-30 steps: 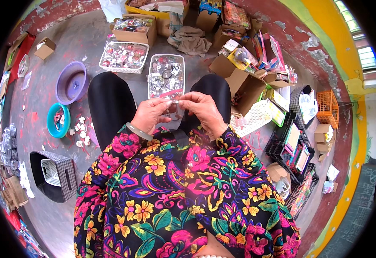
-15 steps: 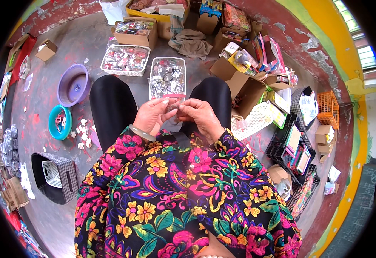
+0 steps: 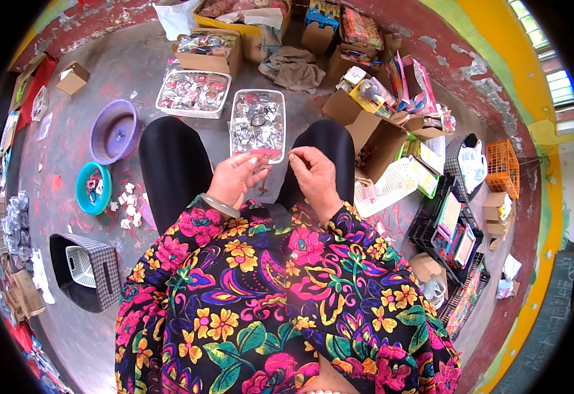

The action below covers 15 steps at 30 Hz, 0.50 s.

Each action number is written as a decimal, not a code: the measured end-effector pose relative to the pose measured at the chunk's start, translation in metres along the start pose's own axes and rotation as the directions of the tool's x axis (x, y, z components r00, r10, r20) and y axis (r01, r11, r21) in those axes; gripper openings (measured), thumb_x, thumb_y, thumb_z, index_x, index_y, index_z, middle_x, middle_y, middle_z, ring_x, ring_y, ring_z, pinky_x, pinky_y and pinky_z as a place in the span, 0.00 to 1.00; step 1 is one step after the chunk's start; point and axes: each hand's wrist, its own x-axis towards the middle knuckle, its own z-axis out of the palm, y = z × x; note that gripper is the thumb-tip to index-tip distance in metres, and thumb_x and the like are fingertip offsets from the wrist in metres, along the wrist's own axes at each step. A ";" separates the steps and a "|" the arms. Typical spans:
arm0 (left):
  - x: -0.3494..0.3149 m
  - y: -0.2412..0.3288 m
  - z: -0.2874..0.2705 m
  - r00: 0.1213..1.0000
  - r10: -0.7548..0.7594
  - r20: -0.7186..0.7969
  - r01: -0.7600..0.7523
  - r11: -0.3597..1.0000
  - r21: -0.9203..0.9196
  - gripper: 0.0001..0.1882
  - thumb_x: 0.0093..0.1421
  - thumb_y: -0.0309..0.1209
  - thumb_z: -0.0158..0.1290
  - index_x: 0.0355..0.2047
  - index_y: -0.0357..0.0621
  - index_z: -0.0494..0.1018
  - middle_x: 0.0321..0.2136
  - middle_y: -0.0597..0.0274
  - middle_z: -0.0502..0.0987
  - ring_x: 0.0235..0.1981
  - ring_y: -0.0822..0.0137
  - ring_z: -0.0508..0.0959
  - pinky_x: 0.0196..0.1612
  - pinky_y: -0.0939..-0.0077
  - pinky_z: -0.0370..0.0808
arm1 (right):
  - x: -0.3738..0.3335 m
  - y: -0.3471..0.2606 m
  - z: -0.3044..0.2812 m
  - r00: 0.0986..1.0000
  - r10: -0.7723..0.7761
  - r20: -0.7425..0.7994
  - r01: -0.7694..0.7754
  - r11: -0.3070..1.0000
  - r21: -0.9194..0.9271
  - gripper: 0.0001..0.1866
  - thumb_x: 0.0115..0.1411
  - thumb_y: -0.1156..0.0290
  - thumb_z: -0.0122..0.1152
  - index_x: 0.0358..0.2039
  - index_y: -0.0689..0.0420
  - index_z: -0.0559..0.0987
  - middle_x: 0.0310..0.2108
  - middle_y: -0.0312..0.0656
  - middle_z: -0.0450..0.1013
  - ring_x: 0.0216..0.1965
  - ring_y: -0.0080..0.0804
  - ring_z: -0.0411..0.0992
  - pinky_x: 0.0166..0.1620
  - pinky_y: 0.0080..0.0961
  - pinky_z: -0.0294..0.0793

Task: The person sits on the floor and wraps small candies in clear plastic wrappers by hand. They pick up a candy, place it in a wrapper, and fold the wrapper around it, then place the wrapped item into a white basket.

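Small clear packet (image 3: pixel 265 165), seemingly pinched between left hand (image 3: pixel 233 178) and right hand (image 3: pixel 314 176), sits above the lap; fingers nearly closed. A slip could drop it toward the tray (image 3: pixel 258 125) at twelve o'clock.

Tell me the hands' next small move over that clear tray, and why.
Probably bring the hands back together: the left hand and right hand sit apart above the clear tray, fingertips pinched as if on something too small to make out.
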 end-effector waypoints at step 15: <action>-0.001 -0.018 0.002 0.977 0.040 0.212 -0.135 0.879 0.457 0.12 0.59 0.22 0.43 0.43 0.34 0.70 0.33 0.65 0.74 0.36 0.76 0.73 0.40 0.82 0.70 | 0.000 -0.031 0.002 0.897 -0.384 0.217 0.434 0.858 -0.274 0.04 0.47 0.74 0.57 0.26 0.57 0.77 0.26 0.39 0.72 0.28 0.37 0.71 0.31 0.27 0.71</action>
